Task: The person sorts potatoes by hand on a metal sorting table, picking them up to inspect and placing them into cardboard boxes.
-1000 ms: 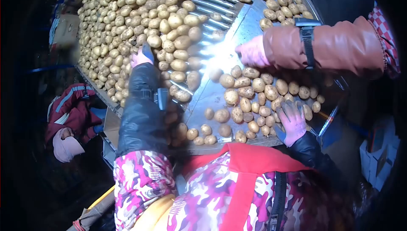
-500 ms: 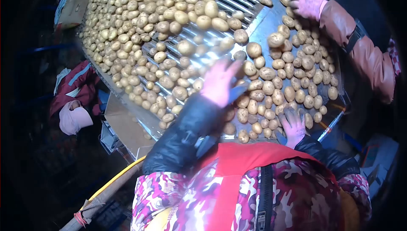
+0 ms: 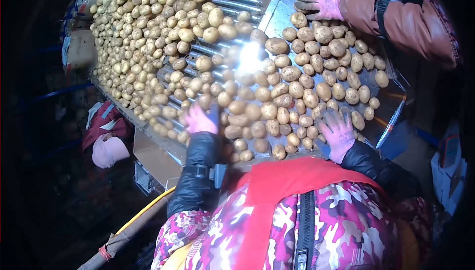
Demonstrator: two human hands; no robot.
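Pink gloves with dark fingertips cover both hands. My left hand (image 3: pixel 201 119) rests among potatoes (image 3: pixel 238 107) at the lower left of the metal surface, its fingers apart and slightly blurred. Near the front edge, my right hand (image 3: pixel 337 135) lies spread against the potatoes on the right, palm down, with nothing gripped. A dense heap of potatoes (image 3: pixel 148 32) covers the left side, over metal rollers (image 3: pixel 237 2). More potatoes lie on a smooth metal plate (image 3: pixel 277 15) to the right. A bright glare hides part of the middle.
Another person's gloved hand (image 3: pixel 321 3) is spread over the potatoes at the upper right, with a brown sleeve (image 3: pixel 396 22). At the left is a person in a pink cap (image 3: pixel 110 150). A cardboard box (image 3: pixel 153 158) and a pole with a yellow strip (image 3: pixel 133 223) stand lower left.
My left hand has moved left and down from the middle. My right hand stays near the front edge. Potatoes around the middle have shifted, and the other person's hand appears further left.
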